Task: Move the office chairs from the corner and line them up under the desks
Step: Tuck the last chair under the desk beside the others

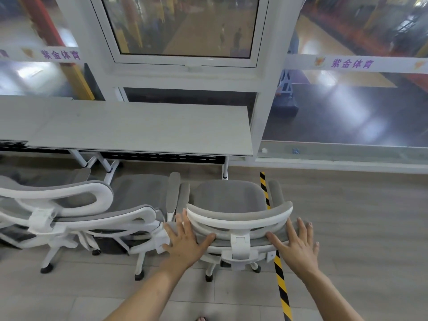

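Left hand (185,242): laid flat on the left top edge of the chair (229,195) back, fingers straight and slightly spread, pointing forward, thumb stretched rightward under the headrest (238,216). Right hand (296,244): flat on the right top edge of the same back, fingers straight and fanned, thumb reaching inward toward the headrest mount. Nothing pinched or wrapped by either hand. Chair: white frame, grey mesh, between and ahead of both hands, seat facing away from the person toward the bench (139,128), castors on the floor (359,228); seat fully visible short of the bench's near edge, by its right end. Headrest: curved white bar with grey pad, between the two hands and just ahead of them. Second chair (139,193): same make, just left of the left hand, its right armrest just beside the held chair's left armrest, seat also facing the bench. Third chair (58,200): further left of the left hand, back and headrest nearest the camera, partly cut by the frame edge. Bench: long grey top on white legs, ahead of both hands, against the window (185,26) wall. Tape (281,286): yellow-and-black strip on the floor, running from the wall under the chair's right side, passing just inside the right hand.
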Demonstrator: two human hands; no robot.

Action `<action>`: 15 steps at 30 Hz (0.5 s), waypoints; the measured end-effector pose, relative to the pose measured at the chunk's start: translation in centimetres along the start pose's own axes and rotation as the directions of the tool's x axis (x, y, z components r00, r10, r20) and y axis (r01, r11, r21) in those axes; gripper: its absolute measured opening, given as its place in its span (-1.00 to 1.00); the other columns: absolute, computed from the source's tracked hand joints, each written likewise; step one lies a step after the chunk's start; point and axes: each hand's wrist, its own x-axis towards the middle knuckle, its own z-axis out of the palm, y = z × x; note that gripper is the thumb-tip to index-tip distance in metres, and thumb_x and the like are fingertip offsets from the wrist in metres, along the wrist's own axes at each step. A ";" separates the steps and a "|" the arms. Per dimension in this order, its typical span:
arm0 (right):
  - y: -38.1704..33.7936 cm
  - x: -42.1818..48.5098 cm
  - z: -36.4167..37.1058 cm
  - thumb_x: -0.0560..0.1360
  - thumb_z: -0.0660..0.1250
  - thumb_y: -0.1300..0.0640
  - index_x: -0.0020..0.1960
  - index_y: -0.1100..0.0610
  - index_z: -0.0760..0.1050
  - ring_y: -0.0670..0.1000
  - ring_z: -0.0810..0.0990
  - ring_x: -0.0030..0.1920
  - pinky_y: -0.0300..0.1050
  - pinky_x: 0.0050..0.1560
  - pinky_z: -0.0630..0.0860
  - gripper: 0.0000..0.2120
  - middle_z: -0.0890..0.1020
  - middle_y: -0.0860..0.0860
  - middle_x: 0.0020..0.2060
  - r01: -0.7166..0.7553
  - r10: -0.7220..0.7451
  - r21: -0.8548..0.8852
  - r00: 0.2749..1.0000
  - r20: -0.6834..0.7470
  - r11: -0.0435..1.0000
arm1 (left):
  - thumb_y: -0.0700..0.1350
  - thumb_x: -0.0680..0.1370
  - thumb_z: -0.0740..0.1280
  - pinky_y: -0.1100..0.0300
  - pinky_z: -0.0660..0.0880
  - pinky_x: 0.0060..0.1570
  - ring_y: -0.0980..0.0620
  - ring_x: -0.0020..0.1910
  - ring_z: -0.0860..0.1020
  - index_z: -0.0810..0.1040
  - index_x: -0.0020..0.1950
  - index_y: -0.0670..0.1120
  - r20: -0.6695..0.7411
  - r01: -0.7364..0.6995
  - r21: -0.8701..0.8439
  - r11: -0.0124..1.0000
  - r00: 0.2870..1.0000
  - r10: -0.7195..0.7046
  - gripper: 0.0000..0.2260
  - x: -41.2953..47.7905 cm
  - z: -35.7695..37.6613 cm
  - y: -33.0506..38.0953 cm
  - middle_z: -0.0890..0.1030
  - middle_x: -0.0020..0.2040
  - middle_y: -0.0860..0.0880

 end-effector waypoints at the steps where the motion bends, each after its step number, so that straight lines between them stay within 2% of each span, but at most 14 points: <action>1: -0.1 -0.1 -0.2 0.31 -0.12 -0.75 0.62 -0.33 -0.25 -0.05 -0.52 0.56 0.39 0.55 -0.25 0.01 -0.25 -0.15 0.64 0.002 -0.002 0.007 1.000 0.004 1.000 | 0.65 0.37 0.11 -0.52 0.01 0.46 -0.29 0.61 -0.38 -0.61 0.46 0.24 0.009 0.002 0.005 1.000 1.000 -0.002 0.08 0.2 -0.1 0.1 -0.37 0.66 0.05; 8: -1.6 -0.7 -0.7 0.27 -0.18 -0.76 0.62 -0.32 -0.25 -0.02 -0.52 0.56 0.39 0.54 -0.26 0.03 -0.27 -0.11 0.65 -0.036 0.036 0.025 0.999 0.017 0.999 | 0.67 0.33 0.14 -0.53 -0.12 0.46 -0.26 0.59 -0.44 -0.59 0.48 0.25 0.072 -0.022 -0.010 1.000 0.997 0.022 0.12 1.7 -1.7 0.1 -0.39 0.66 0.05; 15: -4.4 -2.8 0.9 0.45 -0.06 -0.61 0.63 -0.30 -0.29 0.02 -0.51 0.57 0.43 0.55 -0.19 -0.12 -0.28 -0.10 0.65 -0.116 0.115 0.048 0.993 0.016 0.992 | 0.63 0.39 0.15 -0.44 -0.09 0.53 -0.23 0.55 -0.51 -0.49 0.60 0.05 0.176 -0.061 0.081 0.995 0.983 0.045 0.16 3.4 -4.8 -1.1 -0.44 0.64 0.05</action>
